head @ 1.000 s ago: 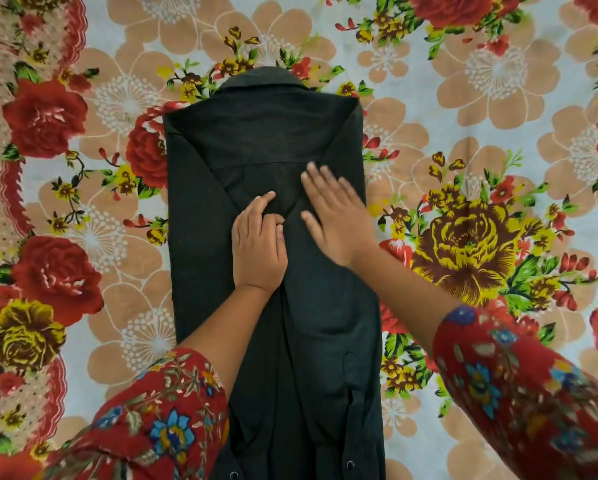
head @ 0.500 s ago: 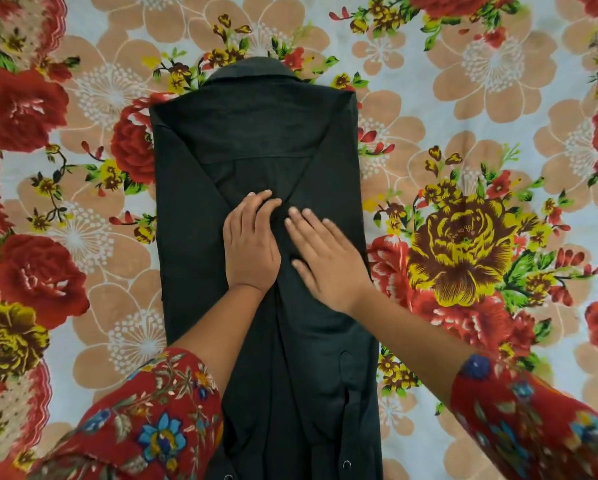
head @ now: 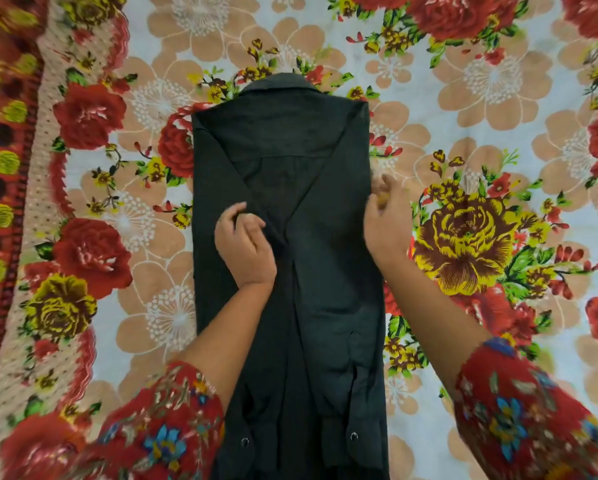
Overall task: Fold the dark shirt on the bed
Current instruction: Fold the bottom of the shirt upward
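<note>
The dark shirt [head: 290, 140] lies lengthwise on the bed, back up, collar at the far end. Both sides and sleeves are folded in, making a long narrow strip. My left hand [head: 245, 244] sits on the middle of the shirt with its fingers curled, pinching the diagonal edge of the folded-in left sleeve. My right hand [head: 387, 223] is at the shirt's right edge, blurred by motion, fingers curled round that edge. Two sleeve cuffs with snap buttons [head: 353, 436] lie at the near end.
The floral bedsheet [head: 498, 98] with red, yellow and beige flowers spreads on all sides of the shirt. Its patterned red border [head: 10, 202] runs along the left. My red floral sleeves fill the bottom corners.
Both hands lay flat side by side on the shirt's middle. The left has since curled onto the sleeve fold, and the right has slid out to the shirt's right edge.
</note>
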